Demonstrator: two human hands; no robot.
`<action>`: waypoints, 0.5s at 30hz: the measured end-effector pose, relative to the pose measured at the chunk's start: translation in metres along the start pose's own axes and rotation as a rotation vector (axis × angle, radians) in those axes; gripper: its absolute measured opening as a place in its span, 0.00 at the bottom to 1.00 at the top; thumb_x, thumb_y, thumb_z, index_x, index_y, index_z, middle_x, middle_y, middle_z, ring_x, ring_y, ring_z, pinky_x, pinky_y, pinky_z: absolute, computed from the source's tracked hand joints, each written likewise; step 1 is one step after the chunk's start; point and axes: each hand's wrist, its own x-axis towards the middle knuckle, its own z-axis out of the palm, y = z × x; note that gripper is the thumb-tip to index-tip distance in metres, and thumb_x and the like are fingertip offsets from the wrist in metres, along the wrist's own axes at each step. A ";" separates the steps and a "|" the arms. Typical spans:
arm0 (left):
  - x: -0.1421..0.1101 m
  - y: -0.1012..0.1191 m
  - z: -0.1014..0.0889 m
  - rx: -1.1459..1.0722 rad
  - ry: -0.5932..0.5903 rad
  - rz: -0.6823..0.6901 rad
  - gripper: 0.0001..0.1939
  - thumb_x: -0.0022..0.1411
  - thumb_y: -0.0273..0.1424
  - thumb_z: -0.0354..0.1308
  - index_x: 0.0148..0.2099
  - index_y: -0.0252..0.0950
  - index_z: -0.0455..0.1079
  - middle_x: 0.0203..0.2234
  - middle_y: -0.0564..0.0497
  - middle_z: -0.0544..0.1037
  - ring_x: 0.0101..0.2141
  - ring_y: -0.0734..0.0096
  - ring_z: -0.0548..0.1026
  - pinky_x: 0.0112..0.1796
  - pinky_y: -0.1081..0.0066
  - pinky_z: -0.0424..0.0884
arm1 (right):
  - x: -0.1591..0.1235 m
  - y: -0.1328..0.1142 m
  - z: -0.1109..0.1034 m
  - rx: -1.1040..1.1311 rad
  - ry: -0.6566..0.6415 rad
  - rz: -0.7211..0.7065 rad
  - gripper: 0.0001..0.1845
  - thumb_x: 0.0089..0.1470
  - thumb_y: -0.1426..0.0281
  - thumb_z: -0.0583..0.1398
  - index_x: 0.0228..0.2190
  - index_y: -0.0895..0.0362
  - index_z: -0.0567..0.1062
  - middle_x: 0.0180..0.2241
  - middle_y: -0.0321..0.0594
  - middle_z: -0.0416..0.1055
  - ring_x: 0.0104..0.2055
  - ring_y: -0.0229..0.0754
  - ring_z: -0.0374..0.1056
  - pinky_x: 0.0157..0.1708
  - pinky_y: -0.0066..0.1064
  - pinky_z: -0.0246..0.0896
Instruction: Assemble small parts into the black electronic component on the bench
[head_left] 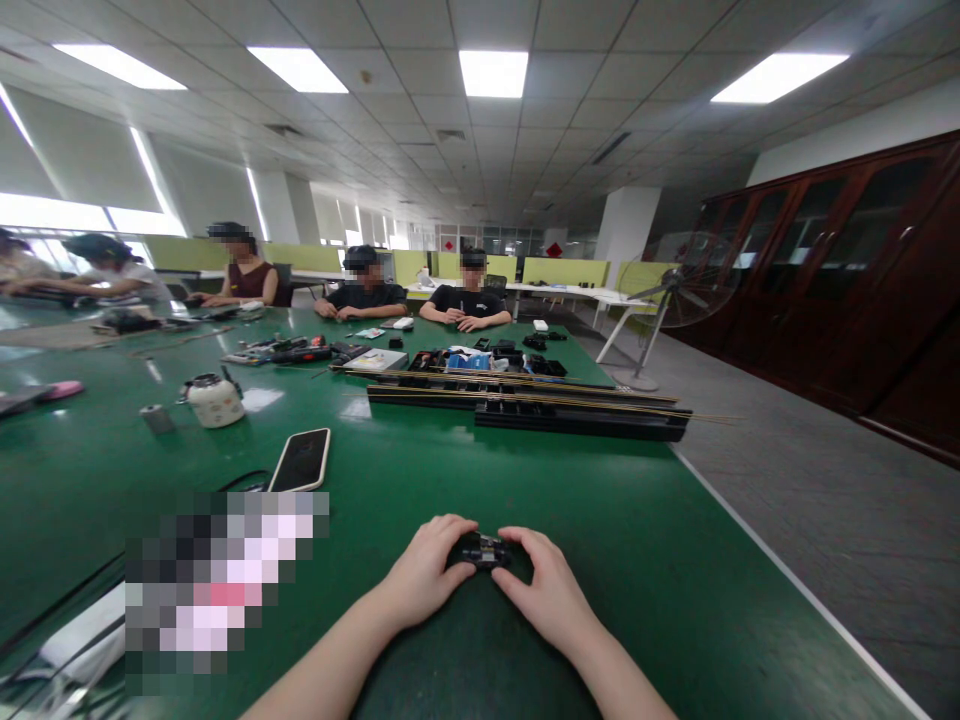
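Tabletop: one, green, glossy; carries everything listed below. Landmark for all places: the phone.

Black rails: long, lying flat, beyond the phone and to its right. Thin rods rest lengthwise along them, perhaps so that they lie together without rolling.

My left hand and my right hand: both nearer me than the phone and to its right. Each is curled, thumb and fingers closed on one end of the small black object, probably to steady it from both sides.

White pot: beyond the phone, to its left.

Phone: one, pale rim, face up, dark screen; set off to my left, presumably out of my hands' way.

Grey cylinder: left of the phone and slightly beyond.

Small black object: between my hands, right of the phone and nearer me; a shiny part shows at its middle.

Obscured: both ends of that object, behind my fingers; its exact kind I cannot tell. A pixelated patch on the phone's near side blocks whatever lies there. My forearms are cut off by the lower edge.
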 end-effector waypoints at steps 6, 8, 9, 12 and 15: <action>0.000 0.003 -0.002 -0.017 -0.024 0.027 0.18 0.53 0.28 0.59 0.47 0.41 0.65 0.42 0.49 0.72 0.44 0.61 0.68 0.47 0.62 0.63 | 0.000 -0.002 -0.002 -0.028 -0.032 -0.047 0.10 0.43 0.69 0.61 0.33 0.52 0.74 0.41 0.39 0.73 0.49 0.47 0.64 0.51 0.41 0.54; 0.000 0.004 -0.003 -0.018 -0.024 0.028 0.18 0.52 0.29 0.60 0.47 0.41 0.65 0.41 0.50 0.72 0.43 0.61 0.69 0.46 0.62 0.64 | 0.000 -0.002 -0.002 -0.042 -0.036 -0.052 0.09 0.43 0.69 0.61 0.32 0.51 0.74 0.41 0.39 0.73 0.49 0.47 0.64 0.51 0.41 0.54; -0.001 0.004 -0.003 -0.018 -0.024 0.028 0.18 0.52 0.30 0.60 0.47 0.41 0.65 0.41 0.50 0.72 0.43 0.61 0.69 0.45 0.63 0.64 | 0.000 -0.002 -0.002 -0.045 -0.037 -0.057 0.09 0.43 0.69 0.61 0.32 0.51 0.74 0.41 0.39 0.73 0.49 0.47 0.65 0.51 0.41 0.54; -0.001 0.004 -0.004 -0.021 -0.029 0.032 0.19 0.52 0.31 0.60 0.48 0.41 0.65 0.41 0.49 0.72 0.43 0.61 0.68 0.46 0.63 0.64 | 0.000 -0.002 -0.001 -0.049 -0.040 -0.069 0.08 0.44 0.69 0.61 0.32 0.52 0.74 0.41 0.39 0.73 0.48 0.46 0.65 0.50 0.40 0.54; -0.001 0.004 -0.004 -0.017 -0.035 0.031 0.19 0.53 0.31 0.60 0.48 0.40 0.65 0.42 0.49 0.72 0.43 0.61 0.68 0.46 0.63 0.64 | -0.001 -0.002 -0.002 -0.047 -0.039 -0.076 0.07 0.46 0.68 0.60 0.31 0.52 0.74 0.41 0.39 0.73 0.48 0.46 0.65 0.50 0.40 0.54</action>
